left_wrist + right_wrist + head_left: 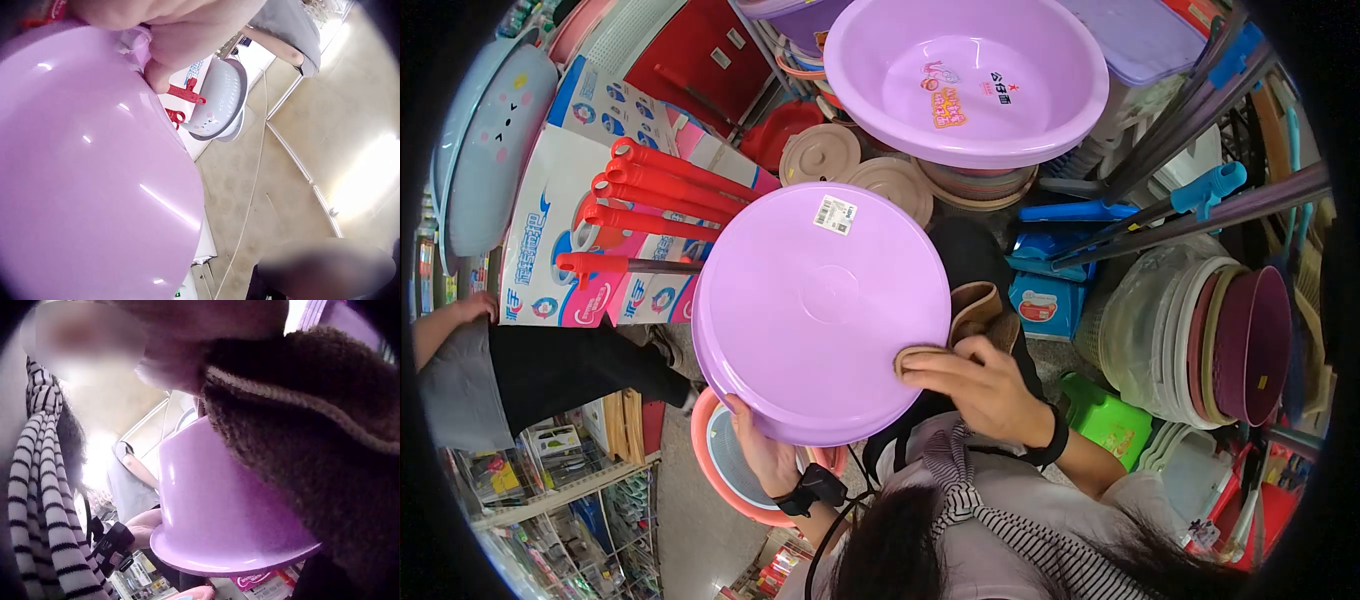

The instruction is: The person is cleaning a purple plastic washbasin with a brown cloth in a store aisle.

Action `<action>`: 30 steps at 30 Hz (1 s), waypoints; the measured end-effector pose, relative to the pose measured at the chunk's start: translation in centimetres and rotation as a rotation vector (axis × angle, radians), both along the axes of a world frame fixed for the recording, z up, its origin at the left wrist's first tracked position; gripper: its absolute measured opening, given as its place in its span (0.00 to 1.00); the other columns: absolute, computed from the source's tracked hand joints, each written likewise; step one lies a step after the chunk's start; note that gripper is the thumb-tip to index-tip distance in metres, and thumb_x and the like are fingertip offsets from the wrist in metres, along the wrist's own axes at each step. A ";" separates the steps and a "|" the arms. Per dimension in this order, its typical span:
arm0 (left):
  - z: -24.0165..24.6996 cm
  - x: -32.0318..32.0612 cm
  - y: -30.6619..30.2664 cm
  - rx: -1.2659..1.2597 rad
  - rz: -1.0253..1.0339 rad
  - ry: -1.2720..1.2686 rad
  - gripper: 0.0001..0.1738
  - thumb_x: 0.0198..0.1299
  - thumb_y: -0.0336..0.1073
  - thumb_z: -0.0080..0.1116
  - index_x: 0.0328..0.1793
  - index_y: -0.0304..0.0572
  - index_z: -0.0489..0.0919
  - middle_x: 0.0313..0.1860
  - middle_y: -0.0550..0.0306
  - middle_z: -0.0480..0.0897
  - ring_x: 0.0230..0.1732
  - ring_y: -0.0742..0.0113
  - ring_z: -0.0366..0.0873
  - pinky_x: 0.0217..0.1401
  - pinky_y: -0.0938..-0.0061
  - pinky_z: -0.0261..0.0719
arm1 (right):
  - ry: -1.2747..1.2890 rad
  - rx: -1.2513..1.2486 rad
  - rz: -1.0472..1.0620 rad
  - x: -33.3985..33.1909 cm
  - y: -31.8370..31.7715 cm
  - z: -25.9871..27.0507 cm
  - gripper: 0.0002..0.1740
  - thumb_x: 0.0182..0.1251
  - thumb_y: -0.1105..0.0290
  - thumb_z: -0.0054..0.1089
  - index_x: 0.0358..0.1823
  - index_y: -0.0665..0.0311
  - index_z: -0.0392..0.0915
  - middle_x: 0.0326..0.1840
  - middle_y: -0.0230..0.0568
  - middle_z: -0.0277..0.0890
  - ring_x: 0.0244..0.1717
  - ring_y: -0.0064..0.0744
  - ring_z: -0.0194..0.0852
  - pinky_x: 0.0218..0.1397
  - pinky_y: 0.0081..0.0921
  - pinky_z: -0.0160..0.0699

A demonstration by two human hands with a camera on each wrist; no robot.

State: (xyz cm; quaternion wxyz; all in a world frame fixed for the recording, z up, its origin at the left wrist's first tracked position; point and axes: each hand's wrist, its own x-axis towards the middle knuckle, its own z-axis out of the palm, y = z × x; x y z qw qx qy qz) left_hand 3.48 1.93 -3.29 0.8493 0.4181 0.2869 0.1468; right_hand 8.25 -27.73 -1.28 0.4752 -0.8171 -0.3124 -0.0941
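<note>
Head view: right beside me, the person's right hand [990, 390] grips a brown cloth [300, 412] at the edge of a purple basin [830, 340], held bottom-up before the body. The left hand [760, 452] grips its rim. Beyond stand red handles [665, 182], then a second basin [1055, 60].

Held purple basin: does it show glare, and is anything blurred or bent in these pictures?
Left wrist: bright streaks on the basin, ceiling light washed out, a blurred patch lower right. Right wrist: cloth very dark, upper left blurred. Head: fisheye-like bending, black rounded border.
</note>
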 end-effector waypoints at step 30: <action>1.7 1.3 -0.9 0.086 -0.029 -0.045 0.22 0.72 0.46 0.48 0.63 0.39 0.69 0.56 0.54 0.78 0.54 0.65 0.78 0.59 0.67 0.78 | 0.032 -0.119 -0.164 1.8 -1.5 0.5 0.26 0.49 0.81 0.54 0.52 0.55 0.82 0.56 0.26 0.80 0.35 0.36 0.66 0.37 0.25 0.74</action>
